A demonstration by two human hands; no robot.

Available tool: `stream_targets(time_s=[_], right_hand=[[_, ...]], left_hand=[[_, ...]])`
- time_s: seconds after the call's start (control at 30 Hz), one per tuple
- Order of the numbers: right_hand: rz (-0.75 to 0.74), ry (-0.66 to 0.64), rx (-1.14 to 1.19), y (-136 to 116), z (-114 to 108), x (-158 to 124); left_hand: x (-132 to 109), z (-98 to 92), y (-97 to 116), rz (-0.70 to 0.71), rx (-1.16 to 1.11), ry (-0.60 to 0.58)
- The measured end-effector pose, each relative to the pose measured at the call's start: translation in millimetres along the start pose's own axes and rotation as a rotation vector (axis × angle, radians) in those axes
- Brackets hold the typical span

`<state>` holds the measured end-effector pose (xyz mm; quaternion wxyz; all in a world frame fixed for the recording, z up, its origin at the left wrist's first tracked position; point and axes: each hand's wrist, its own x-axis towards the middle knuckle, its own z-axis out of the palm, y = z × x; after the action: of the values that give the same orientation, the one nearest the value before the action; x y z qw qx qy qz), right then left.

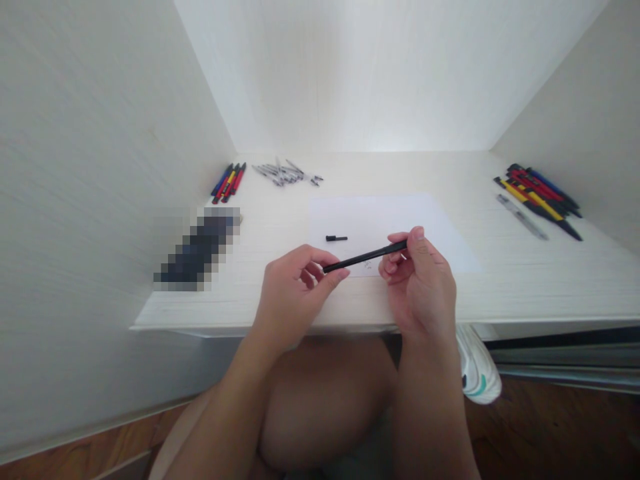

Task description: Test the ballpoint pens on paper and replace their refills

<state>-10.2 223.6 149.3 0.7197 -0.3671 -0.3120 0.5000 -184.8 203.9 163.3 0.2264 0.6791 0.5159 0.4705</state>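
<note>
A slim black pen [367, 256] is held slantwise between both hands, just above a sheet of white paper [390, 217]. My left hand [300, 283] pinches its lower left end between thumb and fingers. The upper right end is gripped by my right hand [417, 277], thumb on top and the other fingers curled. On the paper, left of the pen, lies a small black pen cap [335, 238] with a clip. Some small scribbles [367, 265] show on the paper beneath the pen.
Several clear pens or refills [285, 173] lie at the back left, beside red, yellow and blue pens [230, 183]. More coloured pens [543, 193] and a clear pen [523, 217] lie at the right. A blurred-out dark object [200, 253] rests at the left. Walls [325, 73] enclose the desk.
</note>
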Motion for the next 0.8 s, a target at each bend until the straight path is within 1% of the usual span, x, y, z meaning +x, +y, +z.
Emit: stream_targets(time_s=[0.27, 0.53, 0.6, 0.8], right_hand=[[-0.006, -0.004, -0.012, 0.2, 0.1, -0.2], [-0.028, -0.022, -0.047, 1.1, -1.2, 0.0], [-0.031, -0.016, -0.047, 0.9, -0.7, -0.2], [-0.023, 0.008, -0.057, -0.6, 1.5, -0.7]], left_hand=[[-0.3, -0.2, -0.5, -0.073, 0.01, -0.028], [-0.8, -2.4, -2.2, -0.077, 0.018, -0.093], [-0.6, -1.9, -1.5, -0.089, 0.003, -0.089], [0.1, -0.2, 0.2, -0.092, -0.018, -0.011]])
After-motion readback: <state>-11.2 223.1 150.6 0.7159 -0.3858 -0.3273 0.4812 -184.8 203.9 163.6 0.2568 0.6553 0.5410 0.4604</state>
